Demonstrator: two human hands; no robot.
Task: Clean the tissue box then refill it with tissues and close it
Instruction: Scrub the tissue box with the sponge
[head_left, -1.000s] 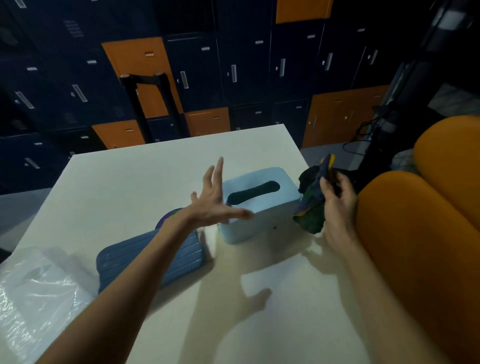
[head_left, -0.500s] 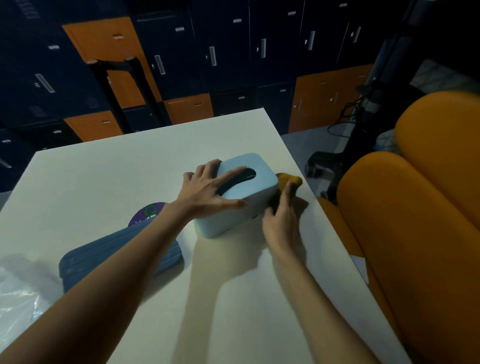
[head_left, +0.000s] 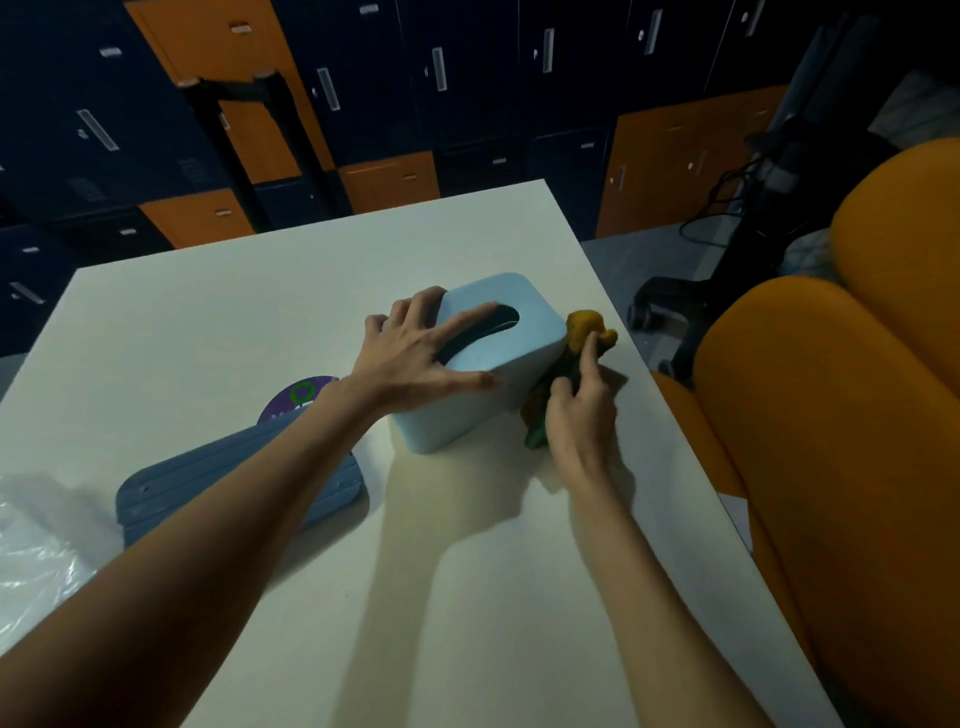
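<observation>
Lower left: clear plastic bag (head_left: 31, 551) on the white table (head_left: 234, 312). Beyond it, a ribbed blue lid (head_left: 156, 499) lies flat, partly covering a purple disc (head_left: 301, 395). Frame centre: the light blue tissue box (head_left: 462, 415) stands near the table's right edge. The left hand (head_left: 415, 358) lies on its top, fingers spread and straight. The right hand (head_left: 576, 415) grasps an orange-green cloth (head_left: 582, 332) against the box's right side. Far: orange seats (head_left: 831, 415), dark lockers (head_left: 467, 78).
</observation>
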